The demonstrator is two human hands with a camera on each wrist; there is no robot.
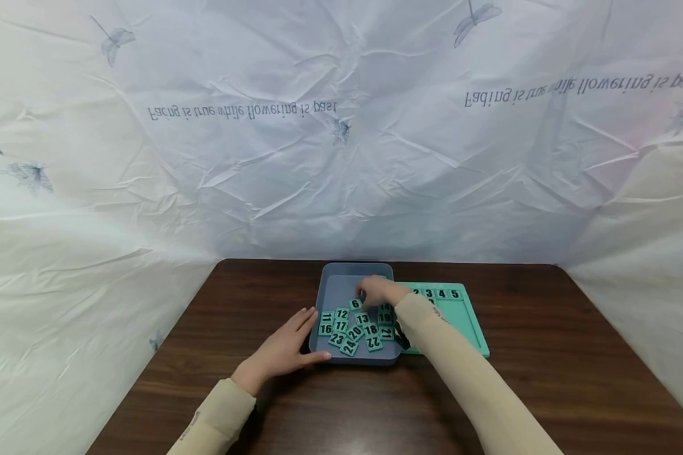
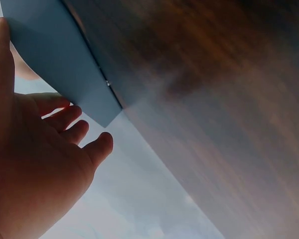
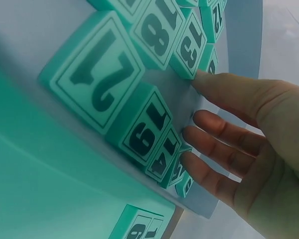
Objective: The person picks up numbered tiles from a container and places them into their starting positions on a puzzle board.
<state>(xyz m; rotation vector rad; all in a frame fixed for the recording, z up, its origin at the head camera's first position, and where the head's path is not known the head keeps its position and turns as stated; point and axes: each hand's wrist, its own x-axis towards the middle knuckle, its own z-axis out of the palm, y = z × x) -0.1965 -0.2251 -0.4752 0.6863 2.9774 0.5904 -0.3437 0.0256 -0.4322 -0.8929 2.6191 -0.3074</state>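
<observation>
Square green numbered tiles (image 1: 355, 332) are lying in a blue-grey rectangular tray (image 1: 339, 285), beneath the right hand (image 1: 377, 290), thumb and fingers standing apart; the left hand (image 1: 280, 349), fingers extended, is touching the tray's side.

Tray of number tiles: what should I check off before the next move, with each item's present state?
1. Left hand at the tray's left side: ok.
2. Right hand free of tiles: ok; the right wrist view shows none pinched.
3. Tile 6 face up in the tray: ok.
4. Tile 5 in the green board's top row: ok.
5. Board fully visible in the head view: not ok; the right sleeve covers part.
6. Tile 24 square to the tray: not ok; it lies turned.
</observation>
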